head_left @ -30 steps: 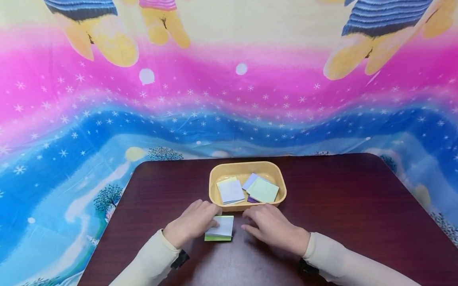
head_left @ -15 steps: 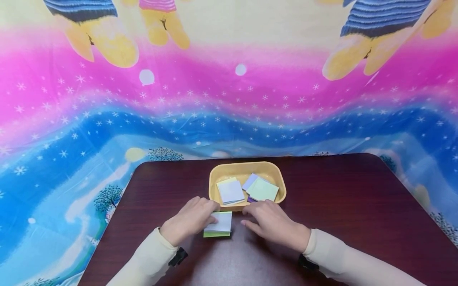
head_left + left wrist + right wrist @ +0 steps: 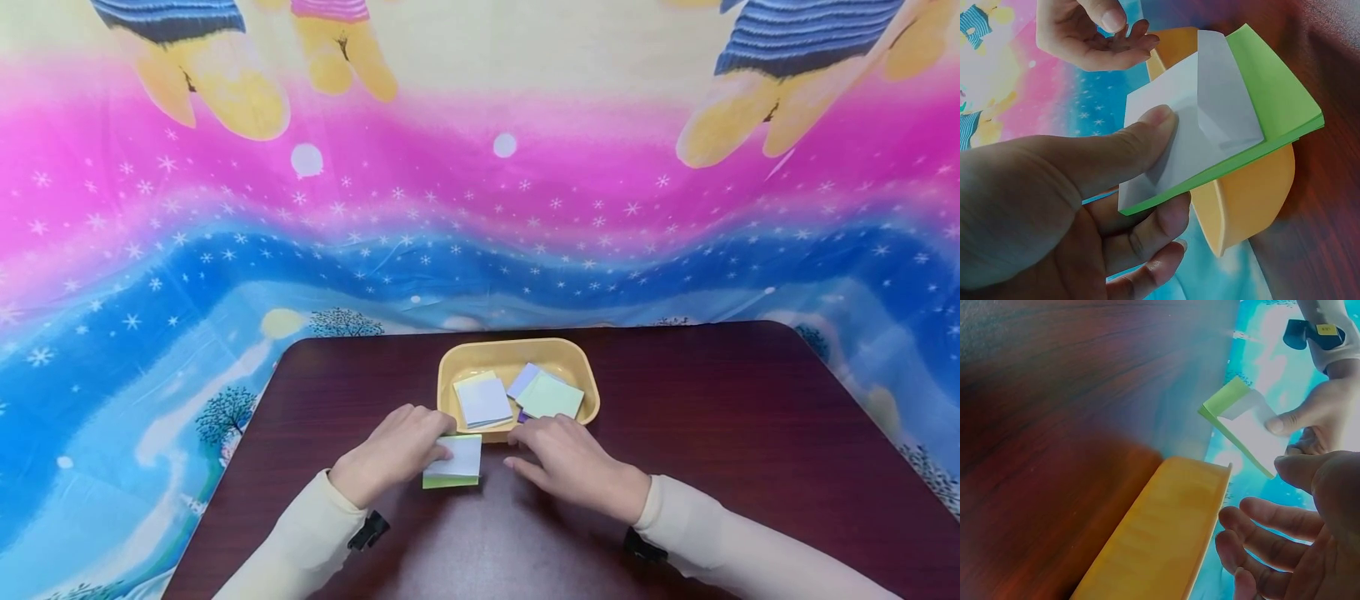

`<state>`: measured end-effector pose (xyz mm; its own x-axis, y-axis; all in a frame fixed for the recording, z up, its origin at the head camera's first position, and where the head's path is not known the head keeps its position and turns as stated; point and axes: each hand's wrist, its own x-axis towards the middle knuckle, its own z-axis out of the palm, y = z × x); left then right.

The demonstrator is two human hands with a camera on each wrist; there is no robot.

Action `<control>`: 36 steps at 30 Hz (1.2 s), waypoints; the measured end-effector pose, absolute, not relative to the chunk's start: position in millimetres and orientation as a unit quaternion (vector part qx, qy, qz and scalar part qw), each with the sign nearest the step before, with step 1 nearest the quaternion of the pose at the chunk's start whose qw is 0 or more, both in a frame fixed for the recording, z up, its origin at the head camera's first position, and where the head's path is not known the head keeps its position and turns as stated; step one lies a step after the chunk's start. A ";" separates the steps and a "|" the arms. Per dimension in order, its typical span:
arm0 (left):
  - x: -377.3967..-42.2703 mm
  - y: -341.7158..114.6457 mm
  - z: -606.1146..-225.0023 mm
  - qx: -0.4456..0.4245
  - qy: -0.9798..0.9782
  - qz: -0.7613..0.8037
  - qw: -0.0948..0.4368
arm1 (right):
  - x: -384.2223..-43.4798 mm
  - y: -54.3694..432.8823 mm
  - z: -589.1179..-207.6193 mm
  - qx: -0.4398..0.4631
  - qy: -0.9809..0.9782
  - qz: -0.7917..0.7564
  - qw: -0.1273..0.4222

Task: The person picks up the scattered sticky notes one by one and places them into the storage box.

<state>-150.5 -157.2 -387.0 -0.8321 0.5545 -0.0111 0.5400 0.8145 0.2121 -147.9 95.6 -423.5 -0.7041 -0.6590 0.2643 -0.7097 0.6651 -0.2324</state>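
Observation:
My left hand (image 3: 393, 454) pinches a pad of green sticky notes (image 3: 1285, 94), thumb on top and fingers beneath. A white sheet (image 3: 1222, 100) lies over most of the pad, with a crease across it and one flap slightly lifted. In the head view the pad overlaps the front edge of a yellow tray (image 3: 517, 353). To the right, my right hand (image 3: 577, 462) hovers by the tray's front right side with loosely bent fingers and nothing in them.
Inside the tray lie a stack of whitish paper squares (image 3: 483, 402) on the left and a pale green square (image 3: 552, 396) over purple ones on the right. Below is a dark reddish wood table (image 3: 720, 400); behind it hangs a printed cloth (image 3: 480, 183).
My left hand has carried the sticky-note pad away from me toward the tray and slightly left. My right hand has shifted a little the same way, still holding nothing.

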 end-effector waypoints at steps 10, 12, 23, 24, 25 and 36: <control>-154.3 -156.1 -382.4 0.276 0.955 0.106 0.036 | -151.1 95.5 -422.2 0.379 -0.907 0.164 0.083; -154.9 -155.7 -381.8 0.273 0.955 0.108 0.037 | -151.4 95.7 -421.4 0.379 -0.907 0.166 0.081; -157.4 -153.9 -376.7 0.256 0.958 0.119 0.043 | -153.6 95.6 -417.0 0.372 -0.909 0.170 0.078; -157.6 -153.9 -376.3 0.253 0.959 0.120 0.044 | -154.0 95.6 -416.7 0.372 -0.909 0.171 0.078; -157.9 -153.9 -375.9 0.251 0.960 0.120 0.044 | -154.4 95.7 -416.5 0.371 -0.909 0.171 0.079; -162.0 -157.9 -371.5 0.250 0.960 0.123 0.031 | -157.5 95.9 -413.0 0.363 -0.912 0.169 0.086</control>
<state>-162.0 -157.9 -371.5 -0.8733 0.4872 0.0022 0.4721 0.8450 0.2513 -157.5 95.9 -413.0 -0.7209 -0.6338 0.2805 -0.6922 0.6784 -0.2462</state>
